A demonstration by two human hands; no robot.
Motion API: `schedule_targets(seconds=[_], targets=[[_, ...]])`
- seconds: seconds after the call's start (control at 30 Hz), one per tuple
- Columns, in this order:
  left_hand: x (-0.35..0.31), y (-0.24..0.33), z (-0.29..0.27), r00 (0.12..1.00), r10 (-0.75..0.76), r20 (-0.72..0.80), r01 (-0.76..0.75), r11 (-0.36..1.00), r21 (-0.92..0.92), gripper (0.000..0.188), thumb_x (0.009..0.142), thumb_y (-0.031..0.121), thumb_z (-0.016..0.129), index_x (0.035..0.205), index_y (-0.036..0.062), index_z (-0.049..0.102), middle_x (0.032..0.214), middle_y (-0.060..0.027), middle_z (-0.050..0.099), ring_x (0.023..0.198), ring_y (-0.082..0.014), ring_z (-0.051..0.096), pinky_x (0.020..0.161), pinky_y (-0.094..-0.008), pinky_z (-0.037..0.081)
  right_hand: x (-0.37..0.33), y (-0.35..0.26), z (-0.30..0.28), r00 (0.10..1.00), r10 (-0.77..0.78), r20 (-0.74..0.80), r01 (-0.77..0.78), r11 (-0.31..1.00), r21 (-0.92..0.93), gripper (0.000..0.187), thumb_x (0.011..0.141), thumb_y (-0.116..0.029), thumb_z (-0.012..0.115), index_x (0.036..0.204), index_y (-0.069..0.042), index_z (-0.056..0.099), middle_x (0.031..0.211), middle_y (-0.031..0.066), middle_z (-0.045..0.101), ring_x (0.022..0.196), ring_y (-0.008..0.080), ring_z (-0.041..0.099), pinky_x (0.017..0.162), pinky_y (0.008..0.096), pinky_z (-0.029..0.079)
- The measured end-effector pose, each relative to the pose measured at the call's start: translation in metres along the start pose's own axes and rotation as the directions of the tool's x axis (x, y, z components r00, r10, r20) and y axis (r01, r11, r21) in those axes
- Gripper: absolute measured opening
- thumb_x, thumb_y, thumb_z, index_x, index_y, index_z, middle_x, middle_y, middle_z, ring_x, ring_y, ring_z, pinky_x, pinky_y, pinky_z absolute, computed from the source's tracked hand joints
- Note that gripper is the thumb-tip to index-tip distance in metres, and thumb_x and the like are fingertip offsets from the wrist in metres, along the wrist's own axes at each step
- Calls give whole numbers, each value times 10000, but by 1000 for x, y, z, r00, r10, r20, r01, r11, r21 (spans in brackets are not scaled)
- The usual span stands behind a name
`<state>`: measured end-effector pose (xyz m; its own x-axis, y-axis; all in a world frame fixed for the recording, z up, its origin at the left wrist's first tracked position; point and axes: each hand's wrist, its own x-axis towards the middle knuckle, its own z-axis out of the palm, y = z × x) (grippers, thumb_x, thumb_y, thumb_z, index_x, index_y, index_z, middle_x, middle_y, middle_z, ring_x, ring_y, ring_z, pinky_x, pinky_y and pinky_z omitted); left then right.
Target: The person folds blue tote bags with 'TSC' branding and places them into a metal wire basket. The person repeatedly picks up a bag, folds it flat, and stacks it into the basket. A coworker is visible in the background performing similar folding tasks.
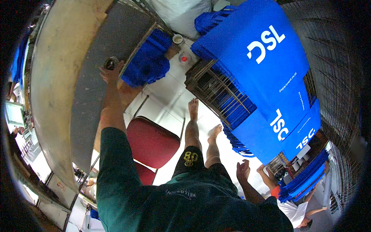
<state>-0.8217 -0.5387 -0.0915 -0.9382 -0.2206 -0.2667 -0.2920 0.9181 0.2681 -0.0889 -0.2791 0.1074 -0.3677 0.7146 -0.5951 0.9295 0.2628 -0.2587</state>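
Note:
On the grey tabletop [91, 89] stands a small round glass [111, 62] with something dark inside. My left hand [111, 75] reaches out to it, thumb and fingers around its near side. Low at my other side hangs my right hand [243, 170], its fingers loosely bent and apart, with nothing in it. The closest things to it are blue printed fabric pieces [266, 127] laid over a wire drying rack [216, 85].
A red chair [152, 141] stands on the white floor by my legs. Blue cloth [148, 58] is heaped beside the table. A white cup [177, 39] and a container with something red [184, 58] are farther off. Another person [293, 212] is at the lower right.

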Motion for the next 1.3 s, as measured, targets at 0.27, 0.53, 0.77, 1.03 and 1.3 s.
schedule_targets(seconds=[0.27,0.53,0.77,1.03,1.3], targets=[[52,-38,40,988,29,-149,-43,995,-89,1243,544,623,753,1397,-46,144,1434,-276,150,1310,-410,246,1070,-430,265,9,20,2,995,21,100,-3,985,-174,345,762,-126,665,1031,-59,459,542,51,478,516,234,539,495,370,420],[-33,-74,54,908,309,-282,-381,891,-248,1109,552,410,816,1364,-33,203,1321,-233,367,1234,-332,371,1035,-393,305,44,-169,-51,954,186,235,-148,975,-168,243,813,-195,624,991,-74,511,663,42,531,651,203,554,606,347,429],[-227,-57,134,963,253,-96,-266,820,-507,1095,515,302,844,1378,13,234,1243,-191,471,1168,-326,451,983,-407,365,54,-195,-33,874,327,360,-298,945,-137,217,886,-264,566,932,-52,581,843,44,597,822,156,568,746,308,440],[-239,-120,379,966,117,231,-85,986,-144,1062,512,382,839,1350,31,288,1297,-162,437,1201,-309,426,1013,-413,327,104,-126,39,885,263,384,-187,956,-226,250,881,-293,566,967,-58,574,851,55,603,824,163,575,748,317,446],[-224,-188,574,988,-96,124,102,994,-45,1130,475,342,877,1347,28,231,1259,-258,335,1107,-385,453,877,-438,468,138,-96,70,870,320,374,-199,923,-328,287,876,-322,567,1002,-64,568,860,66,609,826,169,583,749,326,452]])
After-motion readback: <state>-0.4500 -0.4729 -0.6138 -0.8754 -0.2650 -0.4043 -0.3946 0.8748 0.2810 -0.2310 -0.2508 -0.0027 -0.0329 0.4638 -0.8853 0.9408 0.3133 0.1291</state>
